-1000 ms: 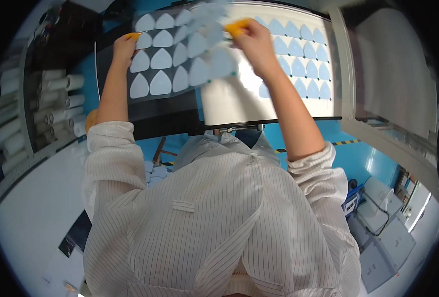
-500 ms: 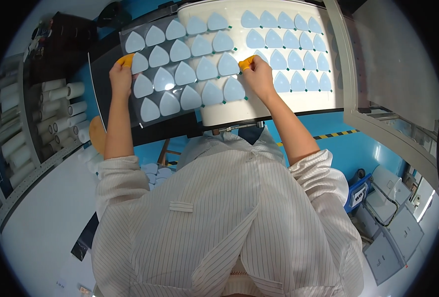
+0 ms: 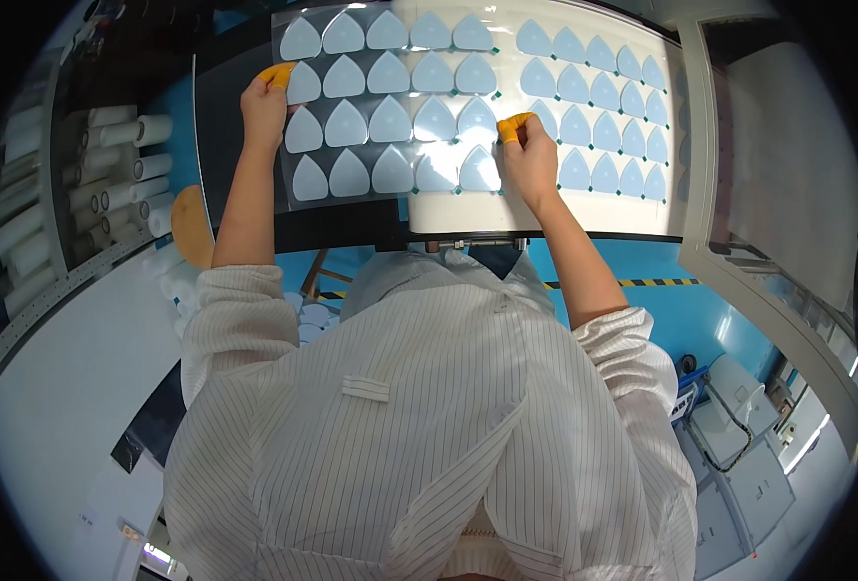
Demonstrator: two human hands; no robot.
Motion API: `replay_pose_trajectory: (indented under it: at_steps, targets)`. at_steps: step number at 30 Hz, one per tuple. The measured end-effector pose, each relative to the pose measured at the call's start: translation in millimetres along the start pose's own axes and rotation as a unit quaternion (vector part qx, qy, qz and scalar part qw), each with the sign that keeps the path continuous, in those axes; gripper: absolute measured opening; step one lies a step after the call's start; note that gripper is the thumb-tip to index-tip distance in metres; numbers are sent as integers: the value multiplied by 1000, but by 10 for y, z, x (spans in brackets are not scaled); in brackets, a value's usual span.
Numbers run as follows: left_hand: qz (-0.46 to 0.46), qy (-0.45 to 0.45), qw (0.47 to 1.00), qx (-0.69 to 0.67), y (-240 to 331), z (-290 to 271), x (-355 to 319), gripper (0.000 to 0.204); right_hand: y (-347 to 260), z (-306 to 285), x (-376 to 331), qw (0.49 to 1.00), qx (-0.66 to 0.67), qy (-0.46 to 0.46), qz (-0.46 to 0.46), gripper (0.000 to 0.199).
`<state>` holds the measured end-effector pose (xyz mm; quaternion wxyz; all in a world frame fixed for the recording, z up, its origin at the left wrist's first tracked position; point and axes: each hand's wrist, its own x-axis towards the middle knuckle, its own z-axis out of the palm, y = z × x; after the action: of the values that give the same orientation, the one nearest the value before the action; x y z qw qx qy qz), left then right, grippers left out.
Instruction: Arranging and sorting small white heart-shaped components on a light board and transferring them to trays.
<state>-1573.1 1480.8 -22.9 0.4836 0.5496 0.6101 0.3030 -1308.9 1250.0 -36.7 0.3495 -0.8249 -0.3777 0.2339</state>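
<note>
Head view, looking down over person's white striped coat (image 3: 419, 426) w/ both bare forearms stretched up and away.

Left hand (image 3: 264, 102) pinches the left edge of a clear plastic sheet (image 3: 390, 107), thumb and fingers closed on it; orange finger covers on the fingertips. Right hand (image 3: 528, 155) grips the same sheet at its right edge, near the lower corner, also closed on it w/ orange finger covers. Sheet is spread flat between the two hands and carries rows of pale blue teardrop-shaped pads (image 3: 346, 124), points upward, approx. three rows.

Sheet's left part lies over a dark tabletop (image 3: 230, 126); its right part overlaps a white lit panel (image 3: 545, 208). On that panel, right of the held sheet, a second set of blue teardrop pads (image 3: 598, 126) lies in rows, just beside the right hand.

Far left: shelf w/ white rolls (image 3: 119, 169) stacked on their sides, well apart from the sheet. A round tan disc (image 3: 192, 228) sits beside the left elbow. Blue floor (image 3: 661, 310) w/ a yellow-black stripe shows below the tabletop. Grey equipment (image 3: 738, 436) at lower right; detail too small to tell.
</note>
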Motion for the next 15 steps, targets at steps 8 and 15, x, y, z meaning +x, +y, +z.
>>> replay_pose_trajectory:
  at_steps: [8,15]
  targets:
    - [35,1,999,-27,34,26,26,29,38,-10,-2,997,70,16,-35,15]
    - [-28,-4,997,-68,-154,-176,431,27,-973,-221,75,978,111,-4,-177,10]
